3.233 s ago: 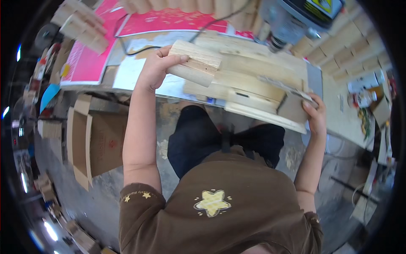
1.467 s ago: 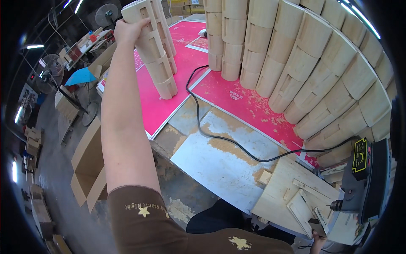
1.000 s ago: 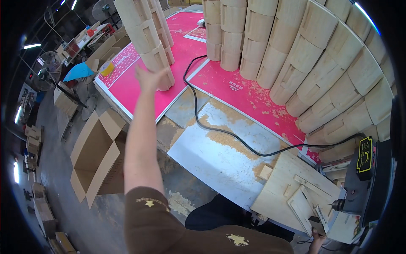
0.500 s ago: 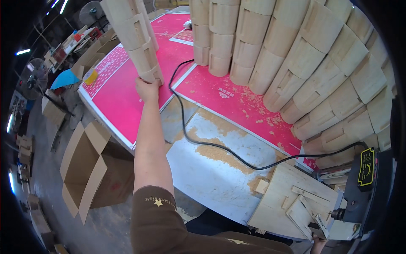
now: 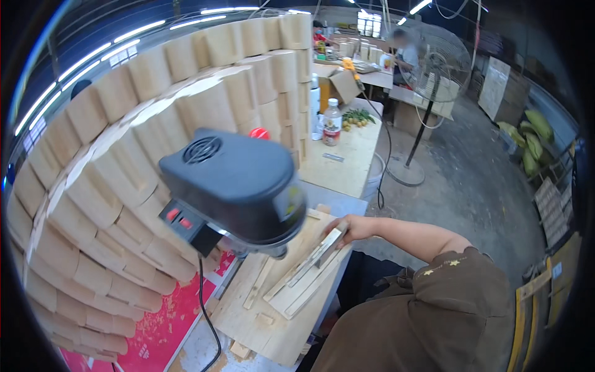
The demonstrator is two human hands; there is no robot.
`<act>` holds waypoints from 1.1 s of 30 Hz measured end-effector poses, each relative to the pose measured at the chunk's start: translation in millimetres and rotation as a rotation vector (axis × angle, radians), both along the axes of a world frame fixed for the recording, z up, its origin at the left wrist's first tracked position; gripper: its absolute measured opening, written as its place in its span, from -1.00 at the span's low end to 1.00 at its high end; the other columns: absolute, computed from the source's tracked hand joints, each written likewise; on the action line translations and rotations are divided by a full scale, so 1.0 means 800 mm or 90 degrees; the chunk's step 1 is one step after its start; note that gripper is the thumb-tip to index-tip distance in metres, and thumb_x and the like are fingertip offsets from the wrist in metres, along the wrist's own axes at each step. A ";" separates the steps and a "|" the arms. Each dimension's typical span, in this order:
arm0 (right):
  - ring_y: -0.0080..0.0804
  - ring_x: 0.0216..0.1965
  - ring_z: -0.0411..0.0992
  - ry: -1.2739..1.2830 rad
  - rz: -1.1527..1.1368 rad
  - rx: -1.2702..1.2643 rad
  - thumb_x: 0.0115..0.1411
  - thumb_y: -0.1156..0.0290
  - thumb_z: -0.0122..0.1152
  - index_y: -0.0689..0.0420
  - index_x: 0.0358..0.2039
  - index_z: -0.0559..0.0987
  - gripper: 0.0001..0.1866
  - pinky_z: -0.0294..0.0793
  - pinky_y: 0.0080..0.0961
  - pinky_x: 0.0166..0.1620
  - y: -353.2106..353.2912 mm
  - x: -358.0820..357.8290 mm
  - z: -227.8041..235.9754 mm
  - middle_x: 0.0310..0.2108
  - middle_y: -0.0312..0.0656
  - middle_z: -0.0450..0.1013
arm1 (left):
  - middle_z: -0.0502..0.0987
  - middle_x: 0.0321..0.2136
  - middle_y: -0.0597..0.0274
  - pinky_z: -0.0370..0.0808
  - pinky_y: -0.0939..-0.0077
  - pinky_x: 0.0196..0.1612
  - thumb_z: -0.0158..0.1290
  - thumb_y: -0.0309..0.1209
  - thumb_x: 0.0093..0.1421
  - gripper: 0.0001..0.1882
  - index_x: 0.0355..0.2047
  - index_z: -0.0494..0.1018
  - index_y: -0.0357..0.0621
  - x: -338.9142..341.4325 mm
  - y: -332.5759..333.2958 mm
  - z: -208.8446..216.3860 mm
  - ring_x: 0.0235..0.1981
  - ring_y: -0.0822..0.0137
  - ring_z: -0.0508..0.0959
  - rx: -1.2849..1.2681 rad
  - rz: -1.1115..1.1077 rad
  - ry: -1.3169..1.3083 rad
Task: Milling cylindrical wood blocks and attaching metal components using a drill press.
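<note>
My right hand [image 5: 354, 229] is closed round the far end of a narrow wooden fixture [image 5: 313, 259] with a slim metallic-looking strip along it. The fixture lies on a pale wooden base board [image 5: 248, 325] with thin wooden strips fastened on it. Above the board stands the dark grey head of a bench drill [image 5: 238, 180], with a red-buttoned switch box [image 5: 187, 222] at its side. The drill head hides part of the board, and the drill bit cannot be made out. My left hand is out of view.
Stacked pale wooden cylinders [image 5: 124, 180] form a tall curved wall behind the drill. A black cable [image 5: 204, 310] hangs from the switch box. Beyond, a side table [image 5: 322, 173] bears a bottle [image 5: 331, 124] and fruit [image 5: 356, 119]. A standing fan [image 5: 434, 65] and a co-worker [image 5: 406, 59] are farther off.
My view has swung right, from the stacks and open carton to the drill. My left hand, earlier at the base of a cylinder stack, has left view. My right hand remains at the fixture.
</note>
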State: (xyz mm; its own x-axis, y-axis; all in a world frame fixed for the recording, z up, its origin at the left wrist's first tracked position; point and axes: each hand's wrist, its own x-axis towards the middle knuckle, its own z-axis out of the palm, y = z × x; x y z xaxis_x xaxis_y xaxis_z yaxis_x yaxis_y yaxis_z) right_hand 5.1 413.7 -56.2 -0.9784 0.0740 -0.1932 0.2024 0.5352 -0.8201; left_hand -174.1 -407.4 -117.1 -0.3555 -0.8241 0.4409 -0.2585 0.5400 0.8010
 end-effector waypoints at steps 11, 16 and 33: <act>-0.32 -0.11 0.42 0.085 0.088 0.037 -0.09 0.42 0.40 0.17 -0.07 0.44 -0.48 0.43 -0.48 -0.07 0.008 -0.035 -0.055 -0.10 -0.15 0.38 | 0.43 -0.14 -0.10 0.44 0.19 -0.14 0.22 -0.30 0.03 -0.43 -0.03 0.31 -0.36 0.243 0.529 0.184 -0.20 0.06 0.49 -0.306 -0.479 -0.305; -0.34 -0.08 0.40 -0.008 0.199 -0.006 -0.06 0.36 0.38 0.16 -0.03 0.41 -0.45 0.41 -0.48 -0.06 0.017 -0.049 -0.016 -0.06 -0.14 0.36 | 0.31 0.01 -0.14 0.16 -0.03 0.11 0.20 -0.30 -0.09 -0.45 -0.07 0.37 -0.22 0.271 0.632 0.027 0.07 -0.17 0.25 -0.306 -0.861 -0.089; 0.09 0.20 0.09 0.429 -0.454 0.296 -0.30 -0.09 0.44 -0.04 0.24 0.07 0.11 0.24 -0.07 0.13 0.273 -0.310 0.446 0.25 0.12 -0.04 | 0.40 -0.03 0.11 0.21 0.13 0.06 0.15 -0.33 -0.04 -0.73 -0.28 0.49 -0.04 0.286 0.674 0.022 0.05 -0.07 0.30 -0.386 -0.658 -0.135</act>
State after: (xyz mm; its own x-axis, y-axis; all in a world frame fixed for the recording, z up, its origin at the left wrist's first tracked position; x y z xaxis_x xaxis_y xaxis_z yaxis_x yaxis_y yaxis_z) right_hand -242.7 632.4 301.0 -0.5752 0.5952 0.5611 0.1744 0.7594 -0.6268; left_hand 54.6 131.7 -99.6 -0.8342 0.2104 0.5097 0.4205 0.8407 0.3412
